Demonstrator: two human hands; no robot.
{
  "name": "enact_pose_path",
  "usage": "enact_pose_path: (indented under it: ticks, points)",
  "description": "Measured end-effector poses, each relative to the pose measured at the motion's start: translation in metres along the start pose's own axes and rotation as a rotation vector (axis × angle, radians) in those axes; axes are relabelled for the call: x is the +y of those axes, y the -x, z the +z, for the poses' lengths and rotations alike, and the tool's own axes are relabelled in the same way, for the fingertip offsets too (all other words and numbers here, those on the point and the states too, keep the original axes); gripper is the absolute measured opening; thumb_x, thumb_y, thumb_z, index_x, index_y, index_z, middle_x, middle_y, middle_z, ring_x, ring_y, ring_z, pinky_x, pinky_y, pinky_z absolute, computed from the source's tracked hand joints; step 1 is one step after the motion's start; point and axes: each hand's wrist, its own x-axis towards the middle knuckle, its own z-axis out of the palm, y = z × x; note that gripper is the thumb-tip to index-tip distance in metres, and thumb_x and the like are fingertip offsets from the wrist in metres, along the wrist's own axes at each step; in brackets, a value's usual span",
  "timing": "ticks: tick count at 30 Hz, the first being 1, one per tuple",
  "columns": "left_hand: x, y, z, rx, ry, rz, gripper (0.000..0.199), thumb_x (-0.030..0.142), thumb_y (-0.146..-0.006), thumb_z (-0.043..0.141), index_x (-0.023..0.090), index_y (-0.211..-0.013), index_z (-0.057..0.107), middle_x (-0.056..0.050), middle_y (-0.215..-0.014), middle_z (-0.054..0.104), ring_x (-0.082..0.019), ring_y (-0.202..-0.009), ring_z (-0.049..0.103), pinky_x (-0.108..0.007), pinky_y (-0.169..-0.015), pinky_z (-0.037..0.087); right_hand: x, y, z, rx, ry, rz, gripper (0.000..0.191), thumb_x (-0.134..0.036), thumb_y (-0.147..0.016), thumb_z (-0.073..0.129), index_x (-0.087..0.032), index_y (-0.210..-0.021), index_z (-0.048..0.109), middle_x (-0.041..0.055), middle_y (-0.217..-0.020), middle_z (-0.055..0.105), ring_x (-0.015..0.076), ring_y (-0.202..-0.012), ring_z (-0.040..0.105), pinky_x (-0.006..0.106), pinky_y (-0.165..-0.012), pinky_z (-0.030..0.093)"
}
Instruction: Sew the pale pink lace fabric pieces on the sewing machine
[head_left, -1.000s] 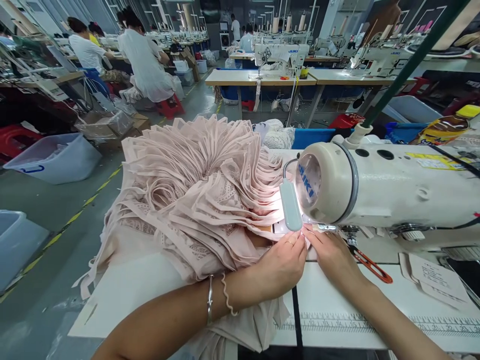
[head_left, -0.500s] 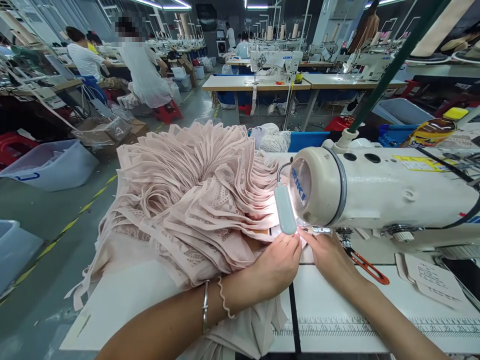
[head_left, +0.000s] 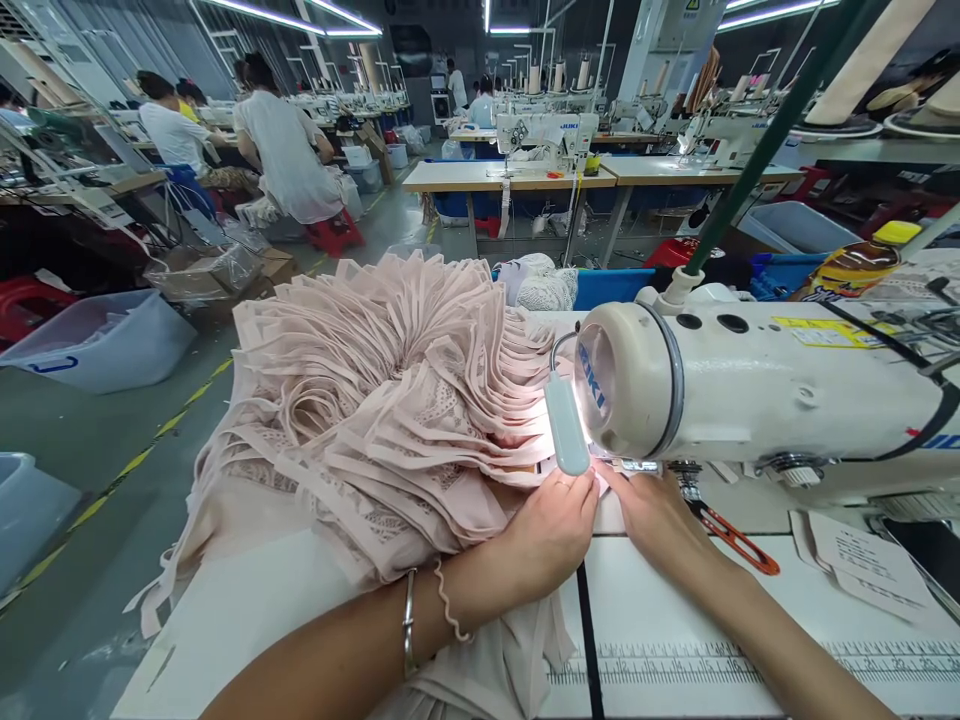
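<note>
A large fanned pile of pale pink lace-trimmed fabric [head_left: 390,400] lies on the white table left of the sewing machine [head_left: 750,380]. My left hand [head_left: 559,520], fingers pinched together, holds the edge of the pink fabric just below the grey-green lamp [head_left: 568,425]. My right hand [head_left: 649,510] is close beside it, fingertips on the same fabric near the needle area. The lamp and the machine head hide the needle and part of the fabric. More fabric hangs below my left forearm.
Orange-handled snips [head_left: 739,540] and written cards [head_left: 862,560] lie right of my right hand. A ruler strip [head_left: 675,662] runs along the front. Beyond are a bottle [head_left: 851,262], white yarn [head_left: 544,283], other machines and seated people.
The view has tilted up slightly. Both hands stay at nearly the same place by the lamp, and a seated person at the back left has shifted posture.
</note>
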Motion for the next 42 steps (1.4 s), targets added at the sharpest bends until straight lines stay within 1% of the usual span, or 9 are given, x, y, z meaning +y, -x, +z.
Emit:
enact_pose_path:
  ticks: [4,9,15,21,24,29,34,36,42]
  points:
    - [0.001,-0.001,-0.004,0.014,-0.029,-0.012,0.035,0.003,-0.097,0.028,0.002,-0.118,0.056,-0.02,-0.117,0.066,-0.024,-0.108,0.064,-0.038,-0.095,0.051,0.003,0.0,0.009,0.113,0.038,-0.046,0.053,-0.004,-0.086,0.033,-0.026,-0.121,0.067,0.0081,-0.086,0.071,0.0232,-0.081,0.063,0.04,-0.086,0.05]
    - [0.002,0.0,-0.009,-0.011,-0.098,-0.002,0.035,0.003,-0.094,0.032,0.001,-0.122,0.053,-0.02,-0.117,0.065,-0.026,-0.107,0.063,-0.039,-0.097,0.046,0.004,0.0,0.013,0.3,0.029,-0.117,0.054,-0.003,-0.085,0.034,-0.026,-0.119,0.069,0.0082,-0.089,0.072,0.0229,-0.076,0.064,0.039,-0.079,0.053]
    - [-0.017,0.003,-0.019,-0.203,-0.073,-0.013,0.02,0.0,-0.092,0.04,0.017,-0.089,0.05,-0.009,-0.096,0.063,-0.021,-0.085,0.061,-0.032,-0.074,0.048,0.011,0.002,0.012,0.334,-0.228,-0.029,0.056,-0.001,-0.083,0.037,-0.031,-0.114,0.073,0.0041,-0.097,0.075,0.0189,-0.084,0.07,0.032,-0.078,0.058]
    - [-0.031,0.001,-0.025,-0.242,0.062,-0.044,0.015,0.004,-0.095,0.043,0.017,-0.1,0.05,-0.008,-0.106,0.061,-0.019,-0.089,0.06,-0.03,-0.073,0.047,0.01,0.006,0.013,0.298,-0.311,-0.03,0.055,-0.004,-0.085,0.037,-0.033,-0.117,0.072,0.0004,-0.105,0.076,0.0182,-0.093,0.071,0.032,-0.078,0.059]
    - [-0.032,-0.002,-0.022,-0.234,0.065,-0.059,0.011,0.007,-0.097,0.045,0.016,-0.101,0.051,-0.009,-0.105,0.061,-0.019,-0.087,0.059,-0.029,-0.069,0.047,0.007,0.006,0.013,0.345,-0.285,-0.085,0.051,-0.004,-0.087,0.036,-0.029,-0.116,0.072,0.002,-0.112,0.075,0.0188,-0.096,0.07,0.034,-0.083,0.058]
    - [-0.034,-0.007,-0.018,-0.171,0.078,-0.016,0.019,0.005,-0.098,0.038,0.014,-0.1,0.055,-0.009,-0.096,0.061,-0.021,-0.089,0.06,-0.032,-0.075,0.049,0.002,0.008,0.007,0.428,-0.226,-0.156,0.049,-0.005,-0.09,0.037,-0.027,-0.118,0.07,0.0024,-0.115,0.074,0.0195,-0.101,0.069,0.037,-0.092,0.055]
    - [-0.034,-0.005,-0.011,-0.146,0.314,-0.208,0.022,0.018,-0.104,0.035,0.022,-0.111,0.056,-0.002,-0.094,0.061,-0.016,-0.081,0.056,-0.027,-0.07,0.048,0.0,0.012,0.004,0.414,-0.206,-0.14,0.05,-0.005,-0.091,0.035,-0.023,-0.13,0.062,0.0055,-0.11,0.074,0.0214,-0.099,0.068,0.039,-0.09,0.054]
    - [-0.033,-0.003,-0.008,-0.129,0.357,-0.247,0.021,0.024,-0.105,0.036,0.023,-0.109,0.057,-0.001,-0.093,0.061,-0.016,-0.082,0.055,-0.026,-0.069,0.048,-0.001,0.013,0.003,0.428,-0.169,-0.133,0.044,-0.007,-0.093,0.036,-0.02,-0.125,0.063,0.0074,-0.105,0.074,0.0223,-0.095,0.068,0.038,-0.086,0.054]
    - [-0.034,0.001,-0.014,-0.154,0.292,0.029,0.019,0.015,-0.104,0.041,0.016,-0.1,0.06,-0.003,-0.091,0.06,-0.016,-0.087,0.056,-0.027,-0.074,0.045,-0.008,0.016,-0.01,0.601,-0.029,-0.333,0.018,-0.014,-0.096,0.053,-0.019,-0.101,0.069,0.0034,-0.089,0.074,0.0173,-0.085,0.066,0.031,-0.087,0.046]
